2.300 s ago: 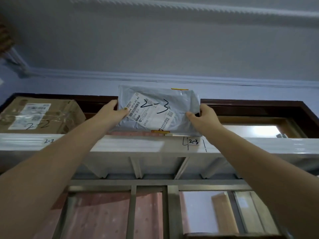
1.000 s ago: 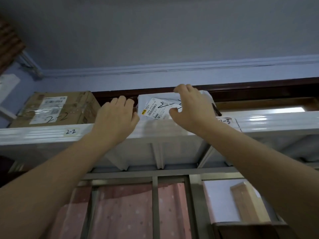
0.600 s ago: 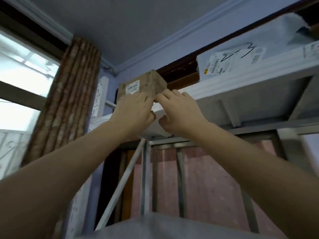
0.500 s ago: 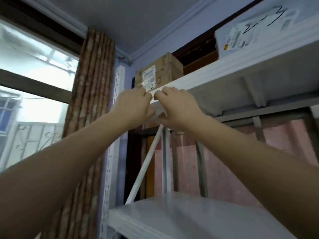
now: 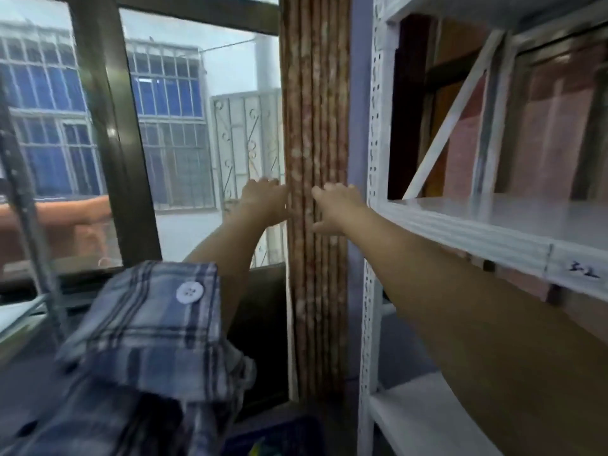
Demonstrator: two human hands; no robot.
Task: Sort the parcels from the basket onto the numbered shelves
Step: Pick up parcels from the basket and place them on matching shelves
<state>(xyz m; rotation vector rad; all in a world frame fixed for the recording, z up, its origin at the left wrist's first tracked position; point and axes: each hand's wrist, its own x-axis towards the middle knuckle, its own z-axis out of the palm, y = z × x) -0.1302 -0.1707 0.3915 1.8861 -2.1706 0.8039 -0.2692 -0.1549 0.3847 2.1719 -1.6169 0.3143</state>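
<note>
Both hands — left hand (image 5: pixel 265 200), right hand (image 5: pixel 337 209) — reach out empty, fingers spread; curtain (image 5: pixel 314 126) behind. White shelf (image 5: pixel 493 225) lies just right.

Views: one only, head-worn, so no second view shares any of the scene.
Position: at the person's head, beside the left end of the shelf rack (image 5: pixel 370 179).
Facing: forward and slightly down, toward the curtain (image 5: pixel 314 133) and the window (image 5: pixel 138 126) to its left.
Near field: plaid sleeve (image 5: pixel 141 350) fills the lower left, very close; the right forearm crosses the lower right.
Mid field: left hand (image 5: pixel 263 199) and right hand (image 5: pixel 335 205) stretched out in front of the curtain, near frame centre.
Right side: shelf (image 5: pixel 493 225) seen obliquely, from just above its surface.
Bottom edge: dark blue basket (image 5: pixel 279 436), partly cut off.
Sharpness: blurred throughout.
</note>
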